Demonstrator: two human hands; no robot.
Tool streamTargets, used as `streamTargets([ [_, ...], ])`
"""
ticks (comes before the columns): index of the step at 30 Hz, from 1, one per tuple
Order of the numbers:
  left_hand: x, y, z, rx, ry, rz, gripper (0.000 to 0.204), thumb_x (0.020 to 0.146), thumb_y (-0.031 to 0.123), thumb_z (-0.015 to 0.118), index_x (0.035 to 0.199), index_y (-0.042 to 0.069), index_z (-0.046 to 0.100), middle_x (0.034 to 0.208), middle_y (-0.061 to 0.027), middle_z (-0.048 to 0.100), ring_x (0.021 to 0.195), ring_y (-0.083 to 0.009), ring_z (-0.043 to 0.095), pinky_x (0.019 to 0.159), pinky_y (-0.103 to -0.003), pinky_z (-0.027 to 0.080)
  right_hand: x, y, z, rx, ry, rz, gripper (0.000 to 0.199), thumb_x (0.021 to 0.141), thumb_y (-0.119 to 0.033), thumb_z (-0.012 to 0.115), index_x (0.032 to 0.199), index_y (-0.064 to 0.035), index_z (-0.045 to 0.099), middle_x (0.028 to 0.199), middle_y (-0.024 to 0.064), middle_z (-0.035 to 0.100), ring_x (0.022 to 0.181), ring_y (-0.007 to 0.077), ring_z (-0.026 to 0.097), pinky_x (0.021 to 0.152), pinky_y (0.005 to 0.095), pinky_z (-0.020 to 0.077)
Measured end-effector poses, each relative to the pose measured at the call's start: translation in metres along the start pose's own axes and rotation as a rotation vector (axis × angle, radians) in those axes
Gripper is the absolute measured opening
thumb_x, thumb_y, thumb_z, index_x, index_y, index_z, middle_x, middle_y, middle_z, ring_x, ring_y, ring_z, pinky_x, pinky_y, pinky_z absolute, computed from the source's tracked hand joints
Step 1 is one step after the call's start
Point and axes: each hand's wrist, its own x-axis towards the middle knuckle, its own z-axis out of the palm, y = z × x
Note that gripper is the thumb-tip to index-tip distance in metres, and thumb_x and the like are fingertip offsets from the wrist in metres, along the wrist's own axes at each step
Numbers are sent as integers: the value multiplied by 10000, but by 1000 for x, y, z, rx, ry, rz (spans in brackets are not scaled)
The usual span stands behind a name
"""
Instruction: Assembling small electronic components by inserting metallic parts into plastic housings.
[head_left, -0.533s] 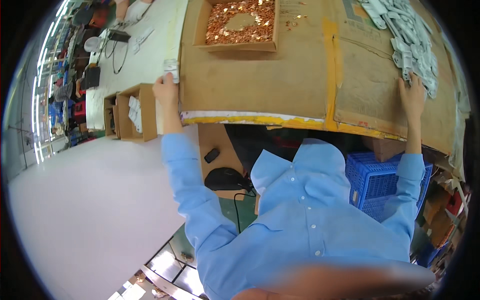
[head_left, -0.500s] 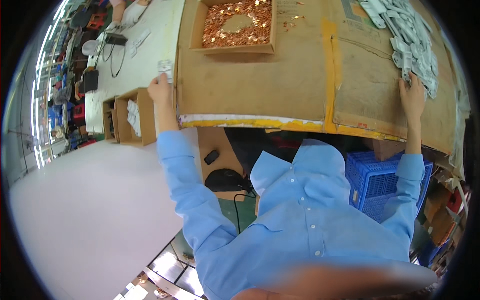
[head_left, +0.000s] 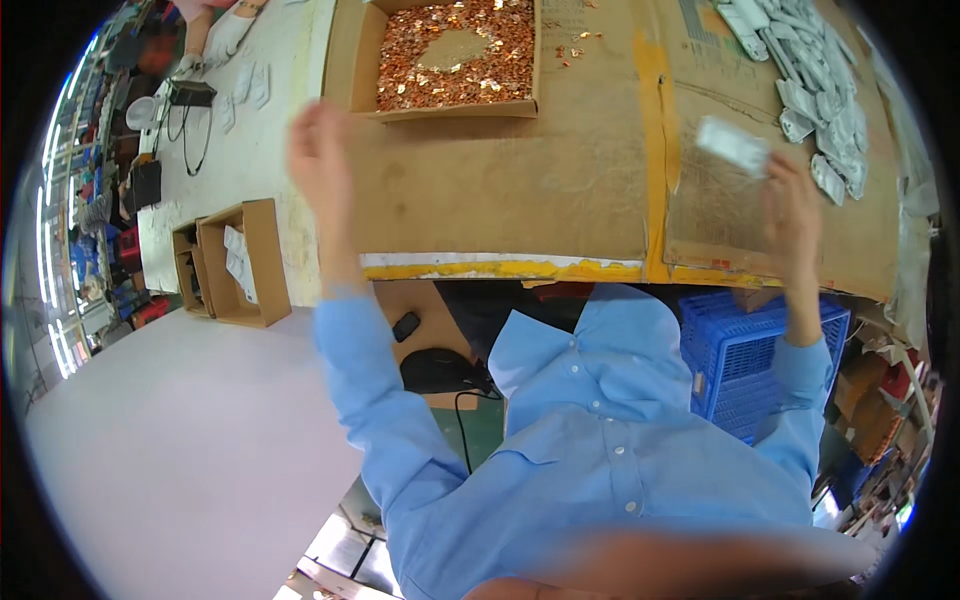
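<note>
My right hand (head_left: 793, 205) is closed on one end of a white plastic part (head_left: 733, 145), a flat oblong piece blurred by motion. It holds the part above the cardboard, left of a heap of similar white parts (head_left: 822, 90). My left hand (head_left: 321, 150) is raised over the left edge of the cardboard (head_left: 590, 190), left of an open box (head_left: 450, 112) of small copper-coloured pieces (head_left: 455, 85). Motion smears its fingers, and no part shows in it.
Several white pieces lie on the white table (head_left: 270, 140) at left, near another person's gloved hand (head_left: 228, 38). A cardboard box (head_left: 262, 265) with white items stands there too. Below the table edge at right is a blue plastic crate (head_left: 735, 350).
My right hand has moved left from the heap, carrying one white part. My left hand has risen slightly, and the white piece at its fingertips no longer shows there.
</note>
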Motion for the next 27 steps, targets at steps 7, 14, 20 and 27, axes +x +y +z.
streamTargets([
  [7,-170,28,30,-418,-671,-459,347,947,211,617,1192,-32,582,963,-71,672,802,-100,625,662,-242,512,28,-167,32,432,-350,-612,315,747,-60,703,1043,-80,597,1209,130,567,1067,319,583,863,415,497],
  [14,-246,2,-10,-763,-237,-699,250,950,187,601,1090,-20,613,857,-92,675,617,-96,613,536,-218,492,119,-201,78,514,-380,-608,219,910,-114,620,1128,-84,623,1141,138,595,1007,307,604,837,391,507],
  [20,-258,1,0,-953,-53,-740,243,966,160,573,1151,6,546,932,-121,663,664,-130,617,588,-263,504,232,-175,164,-2,-440,-629,148,928,-160,564,1016,-65,637,962,113,662,962,306,631,823,424,508],
  [27,-263,-12,-4,-941,14,-738,302,957,154,598,1198,-13,528,978,-100,668,738,-122,644,643,-256,546,256,-183,197,-324,-518,-744,172,869,-127,527,946,-42,655,951,172,670,944,346,646,797,446,524],
])
